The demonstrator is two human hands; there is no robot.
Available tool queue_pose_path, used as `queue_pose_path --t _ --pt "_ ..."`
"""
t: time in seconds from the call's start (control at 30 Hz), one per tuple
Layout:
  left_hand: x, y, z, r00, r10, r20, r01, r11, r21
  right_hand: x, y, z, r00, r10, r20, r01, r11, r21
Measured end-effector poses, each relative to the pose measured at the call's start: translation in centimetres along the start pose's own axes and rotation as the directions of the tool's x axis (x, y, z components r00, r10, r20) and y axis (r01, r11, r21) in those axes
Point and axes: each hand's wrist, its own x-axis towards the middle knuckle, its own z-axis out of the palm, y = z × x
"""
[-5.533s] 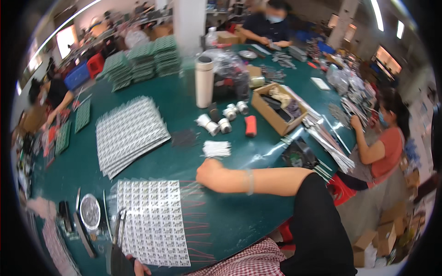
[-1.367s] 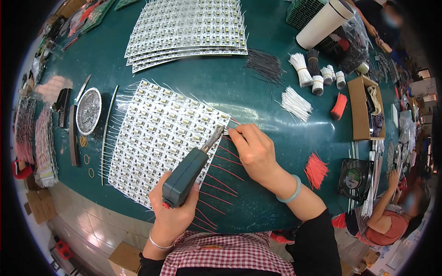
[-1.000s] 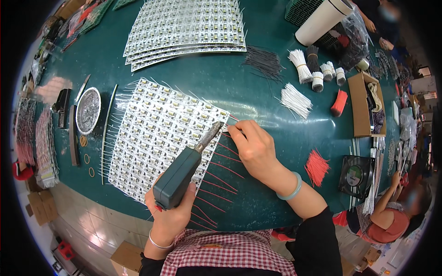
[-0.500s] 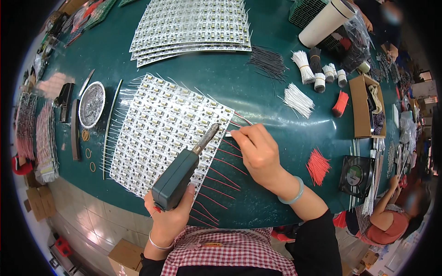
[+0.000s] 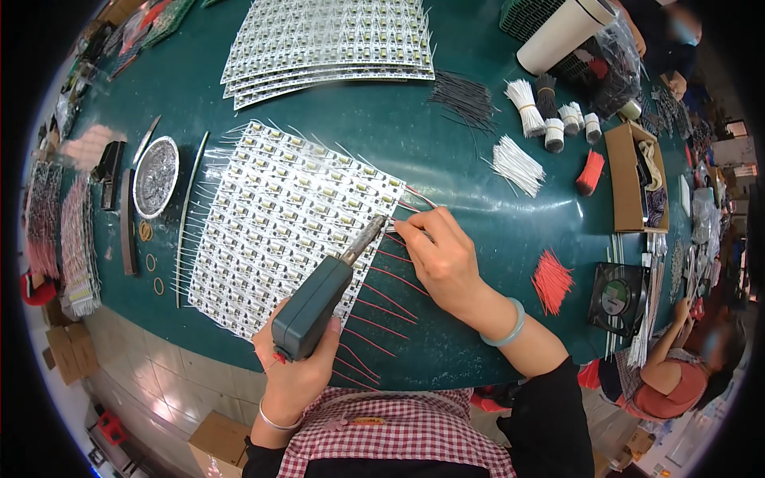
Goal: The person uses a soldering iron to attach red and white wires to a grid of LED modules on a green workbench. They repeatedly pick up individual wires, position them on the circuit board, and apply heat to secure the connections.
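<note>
A dark green soldering gun (image 5: 312, 307) is gripped in my left hand (image 5: 293, 378), its metal tip pointing up and right to the right edge of a white circuit board panel (image 5: 279, 215). Rows of small parts cover the panel, which lies tilted on the table. Beside the tip, at that same edge, my right hand (image 5: 442, 255) is closed in a pinch on a thin wire, mostly hidden by the fingers. Several red wires (image 5: 390, 307) stick out from the panel's right edge below the pinch, and pale wires (image 5: 190, 247) fringe its left edge.
Stacked panels (image 5: 327, 48) lie at the back. Loose black wires (image 5: 464, 99), white wires (image 5: 516, 165) and red wires (image 5: 551, 282) lie to the right, near a cardboard box (image 5: 625, 183) and a fan (image 5: 615, 299). A foil-like bowl (image 5: 156, 177) sits left. Another person (image 5: 673, 382) sits at far right.
The soldering gun has moved slightly right and up, bringing its tip to the panel's edge by my right fingertips. My right hand has shifted a little left, still pinched.
</note>
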Motion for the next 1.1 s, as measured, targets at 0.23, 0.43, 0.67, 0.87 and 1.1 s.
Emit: queue_pose_path --t 0.23,0.43,0.67,0.87,1.1 --pt "0.26 -0.19 0.19 0.999 0.04 0.012 -0.04 0.999 0.028 -0.11 0.19 -0.01 1.0 -0.002 0.007 0.002 1.0 -0.003" --pt "0.12 0.06 0.3 1.0 0.021 0.0 -0.021 1.0 0.003 -0.13 0.26 0.04 1.0 -0.004 -0.006 0.004 1.0 0.014" --pt "0.05 0.21 0.33 0.999 0.036 -0.018 -0.036 0.999 0.017 -0.15 0.23 0.07 1.0 0.0 -0.005 0.001 1.0 0.021" --pt "0.11 0.14 0.23 1.0 0.015 -0.006 -0.015 1.0 0.014 -0.15 0.16 0.02 1.0 0.004 0.001 -0.004 1.0 0.022" --pt "0.18 0.01 0.22 0.999 0.046 0.022 -0.048 0.996 0.081 0.04 -0.12 -0.2 0.999 0.032 -0.001 -0.032 0.999 0.027"
